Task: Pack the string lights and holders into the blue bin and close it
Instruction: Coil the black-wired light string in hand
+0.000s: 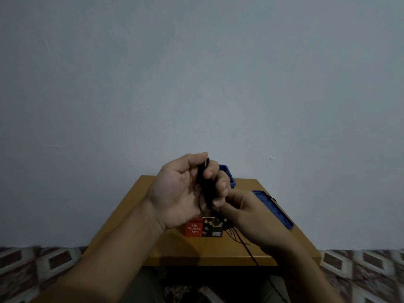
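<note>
Blue plastic bin point(227, 174) sits mostly hidden behind the left hand point(181, 193), whose fingers point(223, 185) grip the black string-light wire bundle point(205, 189); right hand point(244, 206) pinches its trailing strand

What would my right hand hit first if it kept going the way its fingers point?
Probably the left hand, whose curled fingers grip the dark bundle of lights right ahead of the right hand. They look almost touching, though depth is hard to judge.
</note>
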### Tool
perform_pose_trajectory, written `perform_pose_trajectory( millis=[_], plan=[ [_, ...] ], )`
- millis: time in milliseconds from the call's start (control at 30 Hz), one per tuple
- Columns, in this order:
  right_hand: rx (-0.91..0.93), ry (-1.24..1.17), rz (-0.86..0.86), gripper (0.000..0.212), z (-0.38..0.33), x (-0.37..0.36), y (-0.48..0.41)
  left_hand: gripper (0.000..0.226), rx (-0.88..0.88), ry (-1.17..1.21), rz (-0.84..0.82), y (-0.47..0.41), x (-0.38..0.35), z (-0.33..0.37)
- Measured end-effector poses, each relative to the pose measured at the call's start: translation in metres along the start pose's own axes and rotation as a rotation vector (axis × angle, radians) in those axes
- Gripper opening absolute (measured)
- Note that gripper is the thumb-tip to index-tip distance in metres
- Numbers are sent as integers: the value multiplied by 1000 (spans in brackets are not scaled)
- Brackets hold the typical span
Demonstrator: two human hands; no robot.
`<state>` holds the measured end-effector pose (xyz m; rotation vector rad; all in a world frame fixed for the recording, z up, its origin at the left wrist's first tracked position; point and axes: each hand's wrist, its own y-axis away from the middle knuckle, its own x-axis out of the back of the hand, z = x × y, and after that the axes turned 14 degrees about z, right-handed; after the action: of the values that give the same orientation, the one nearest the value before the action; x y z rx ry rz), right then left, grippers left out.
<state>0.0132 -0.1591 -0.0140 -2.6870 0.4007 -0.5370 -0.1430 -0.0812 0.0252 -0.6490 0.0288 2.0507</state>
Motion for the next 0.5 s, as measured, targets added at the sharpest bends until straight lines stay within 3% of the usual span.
perform_pose_trajectory(
  millis=[233, 500],
  plan=[
    [21, -39, -73, 4, 1, -5, 4, 39, -48, 32, 157, 4, -5, 2],
    [-93, -25, -77, 25, 2, -5, 4, 39, -133, 98, 292, 4, -9, 3]
  ],
)
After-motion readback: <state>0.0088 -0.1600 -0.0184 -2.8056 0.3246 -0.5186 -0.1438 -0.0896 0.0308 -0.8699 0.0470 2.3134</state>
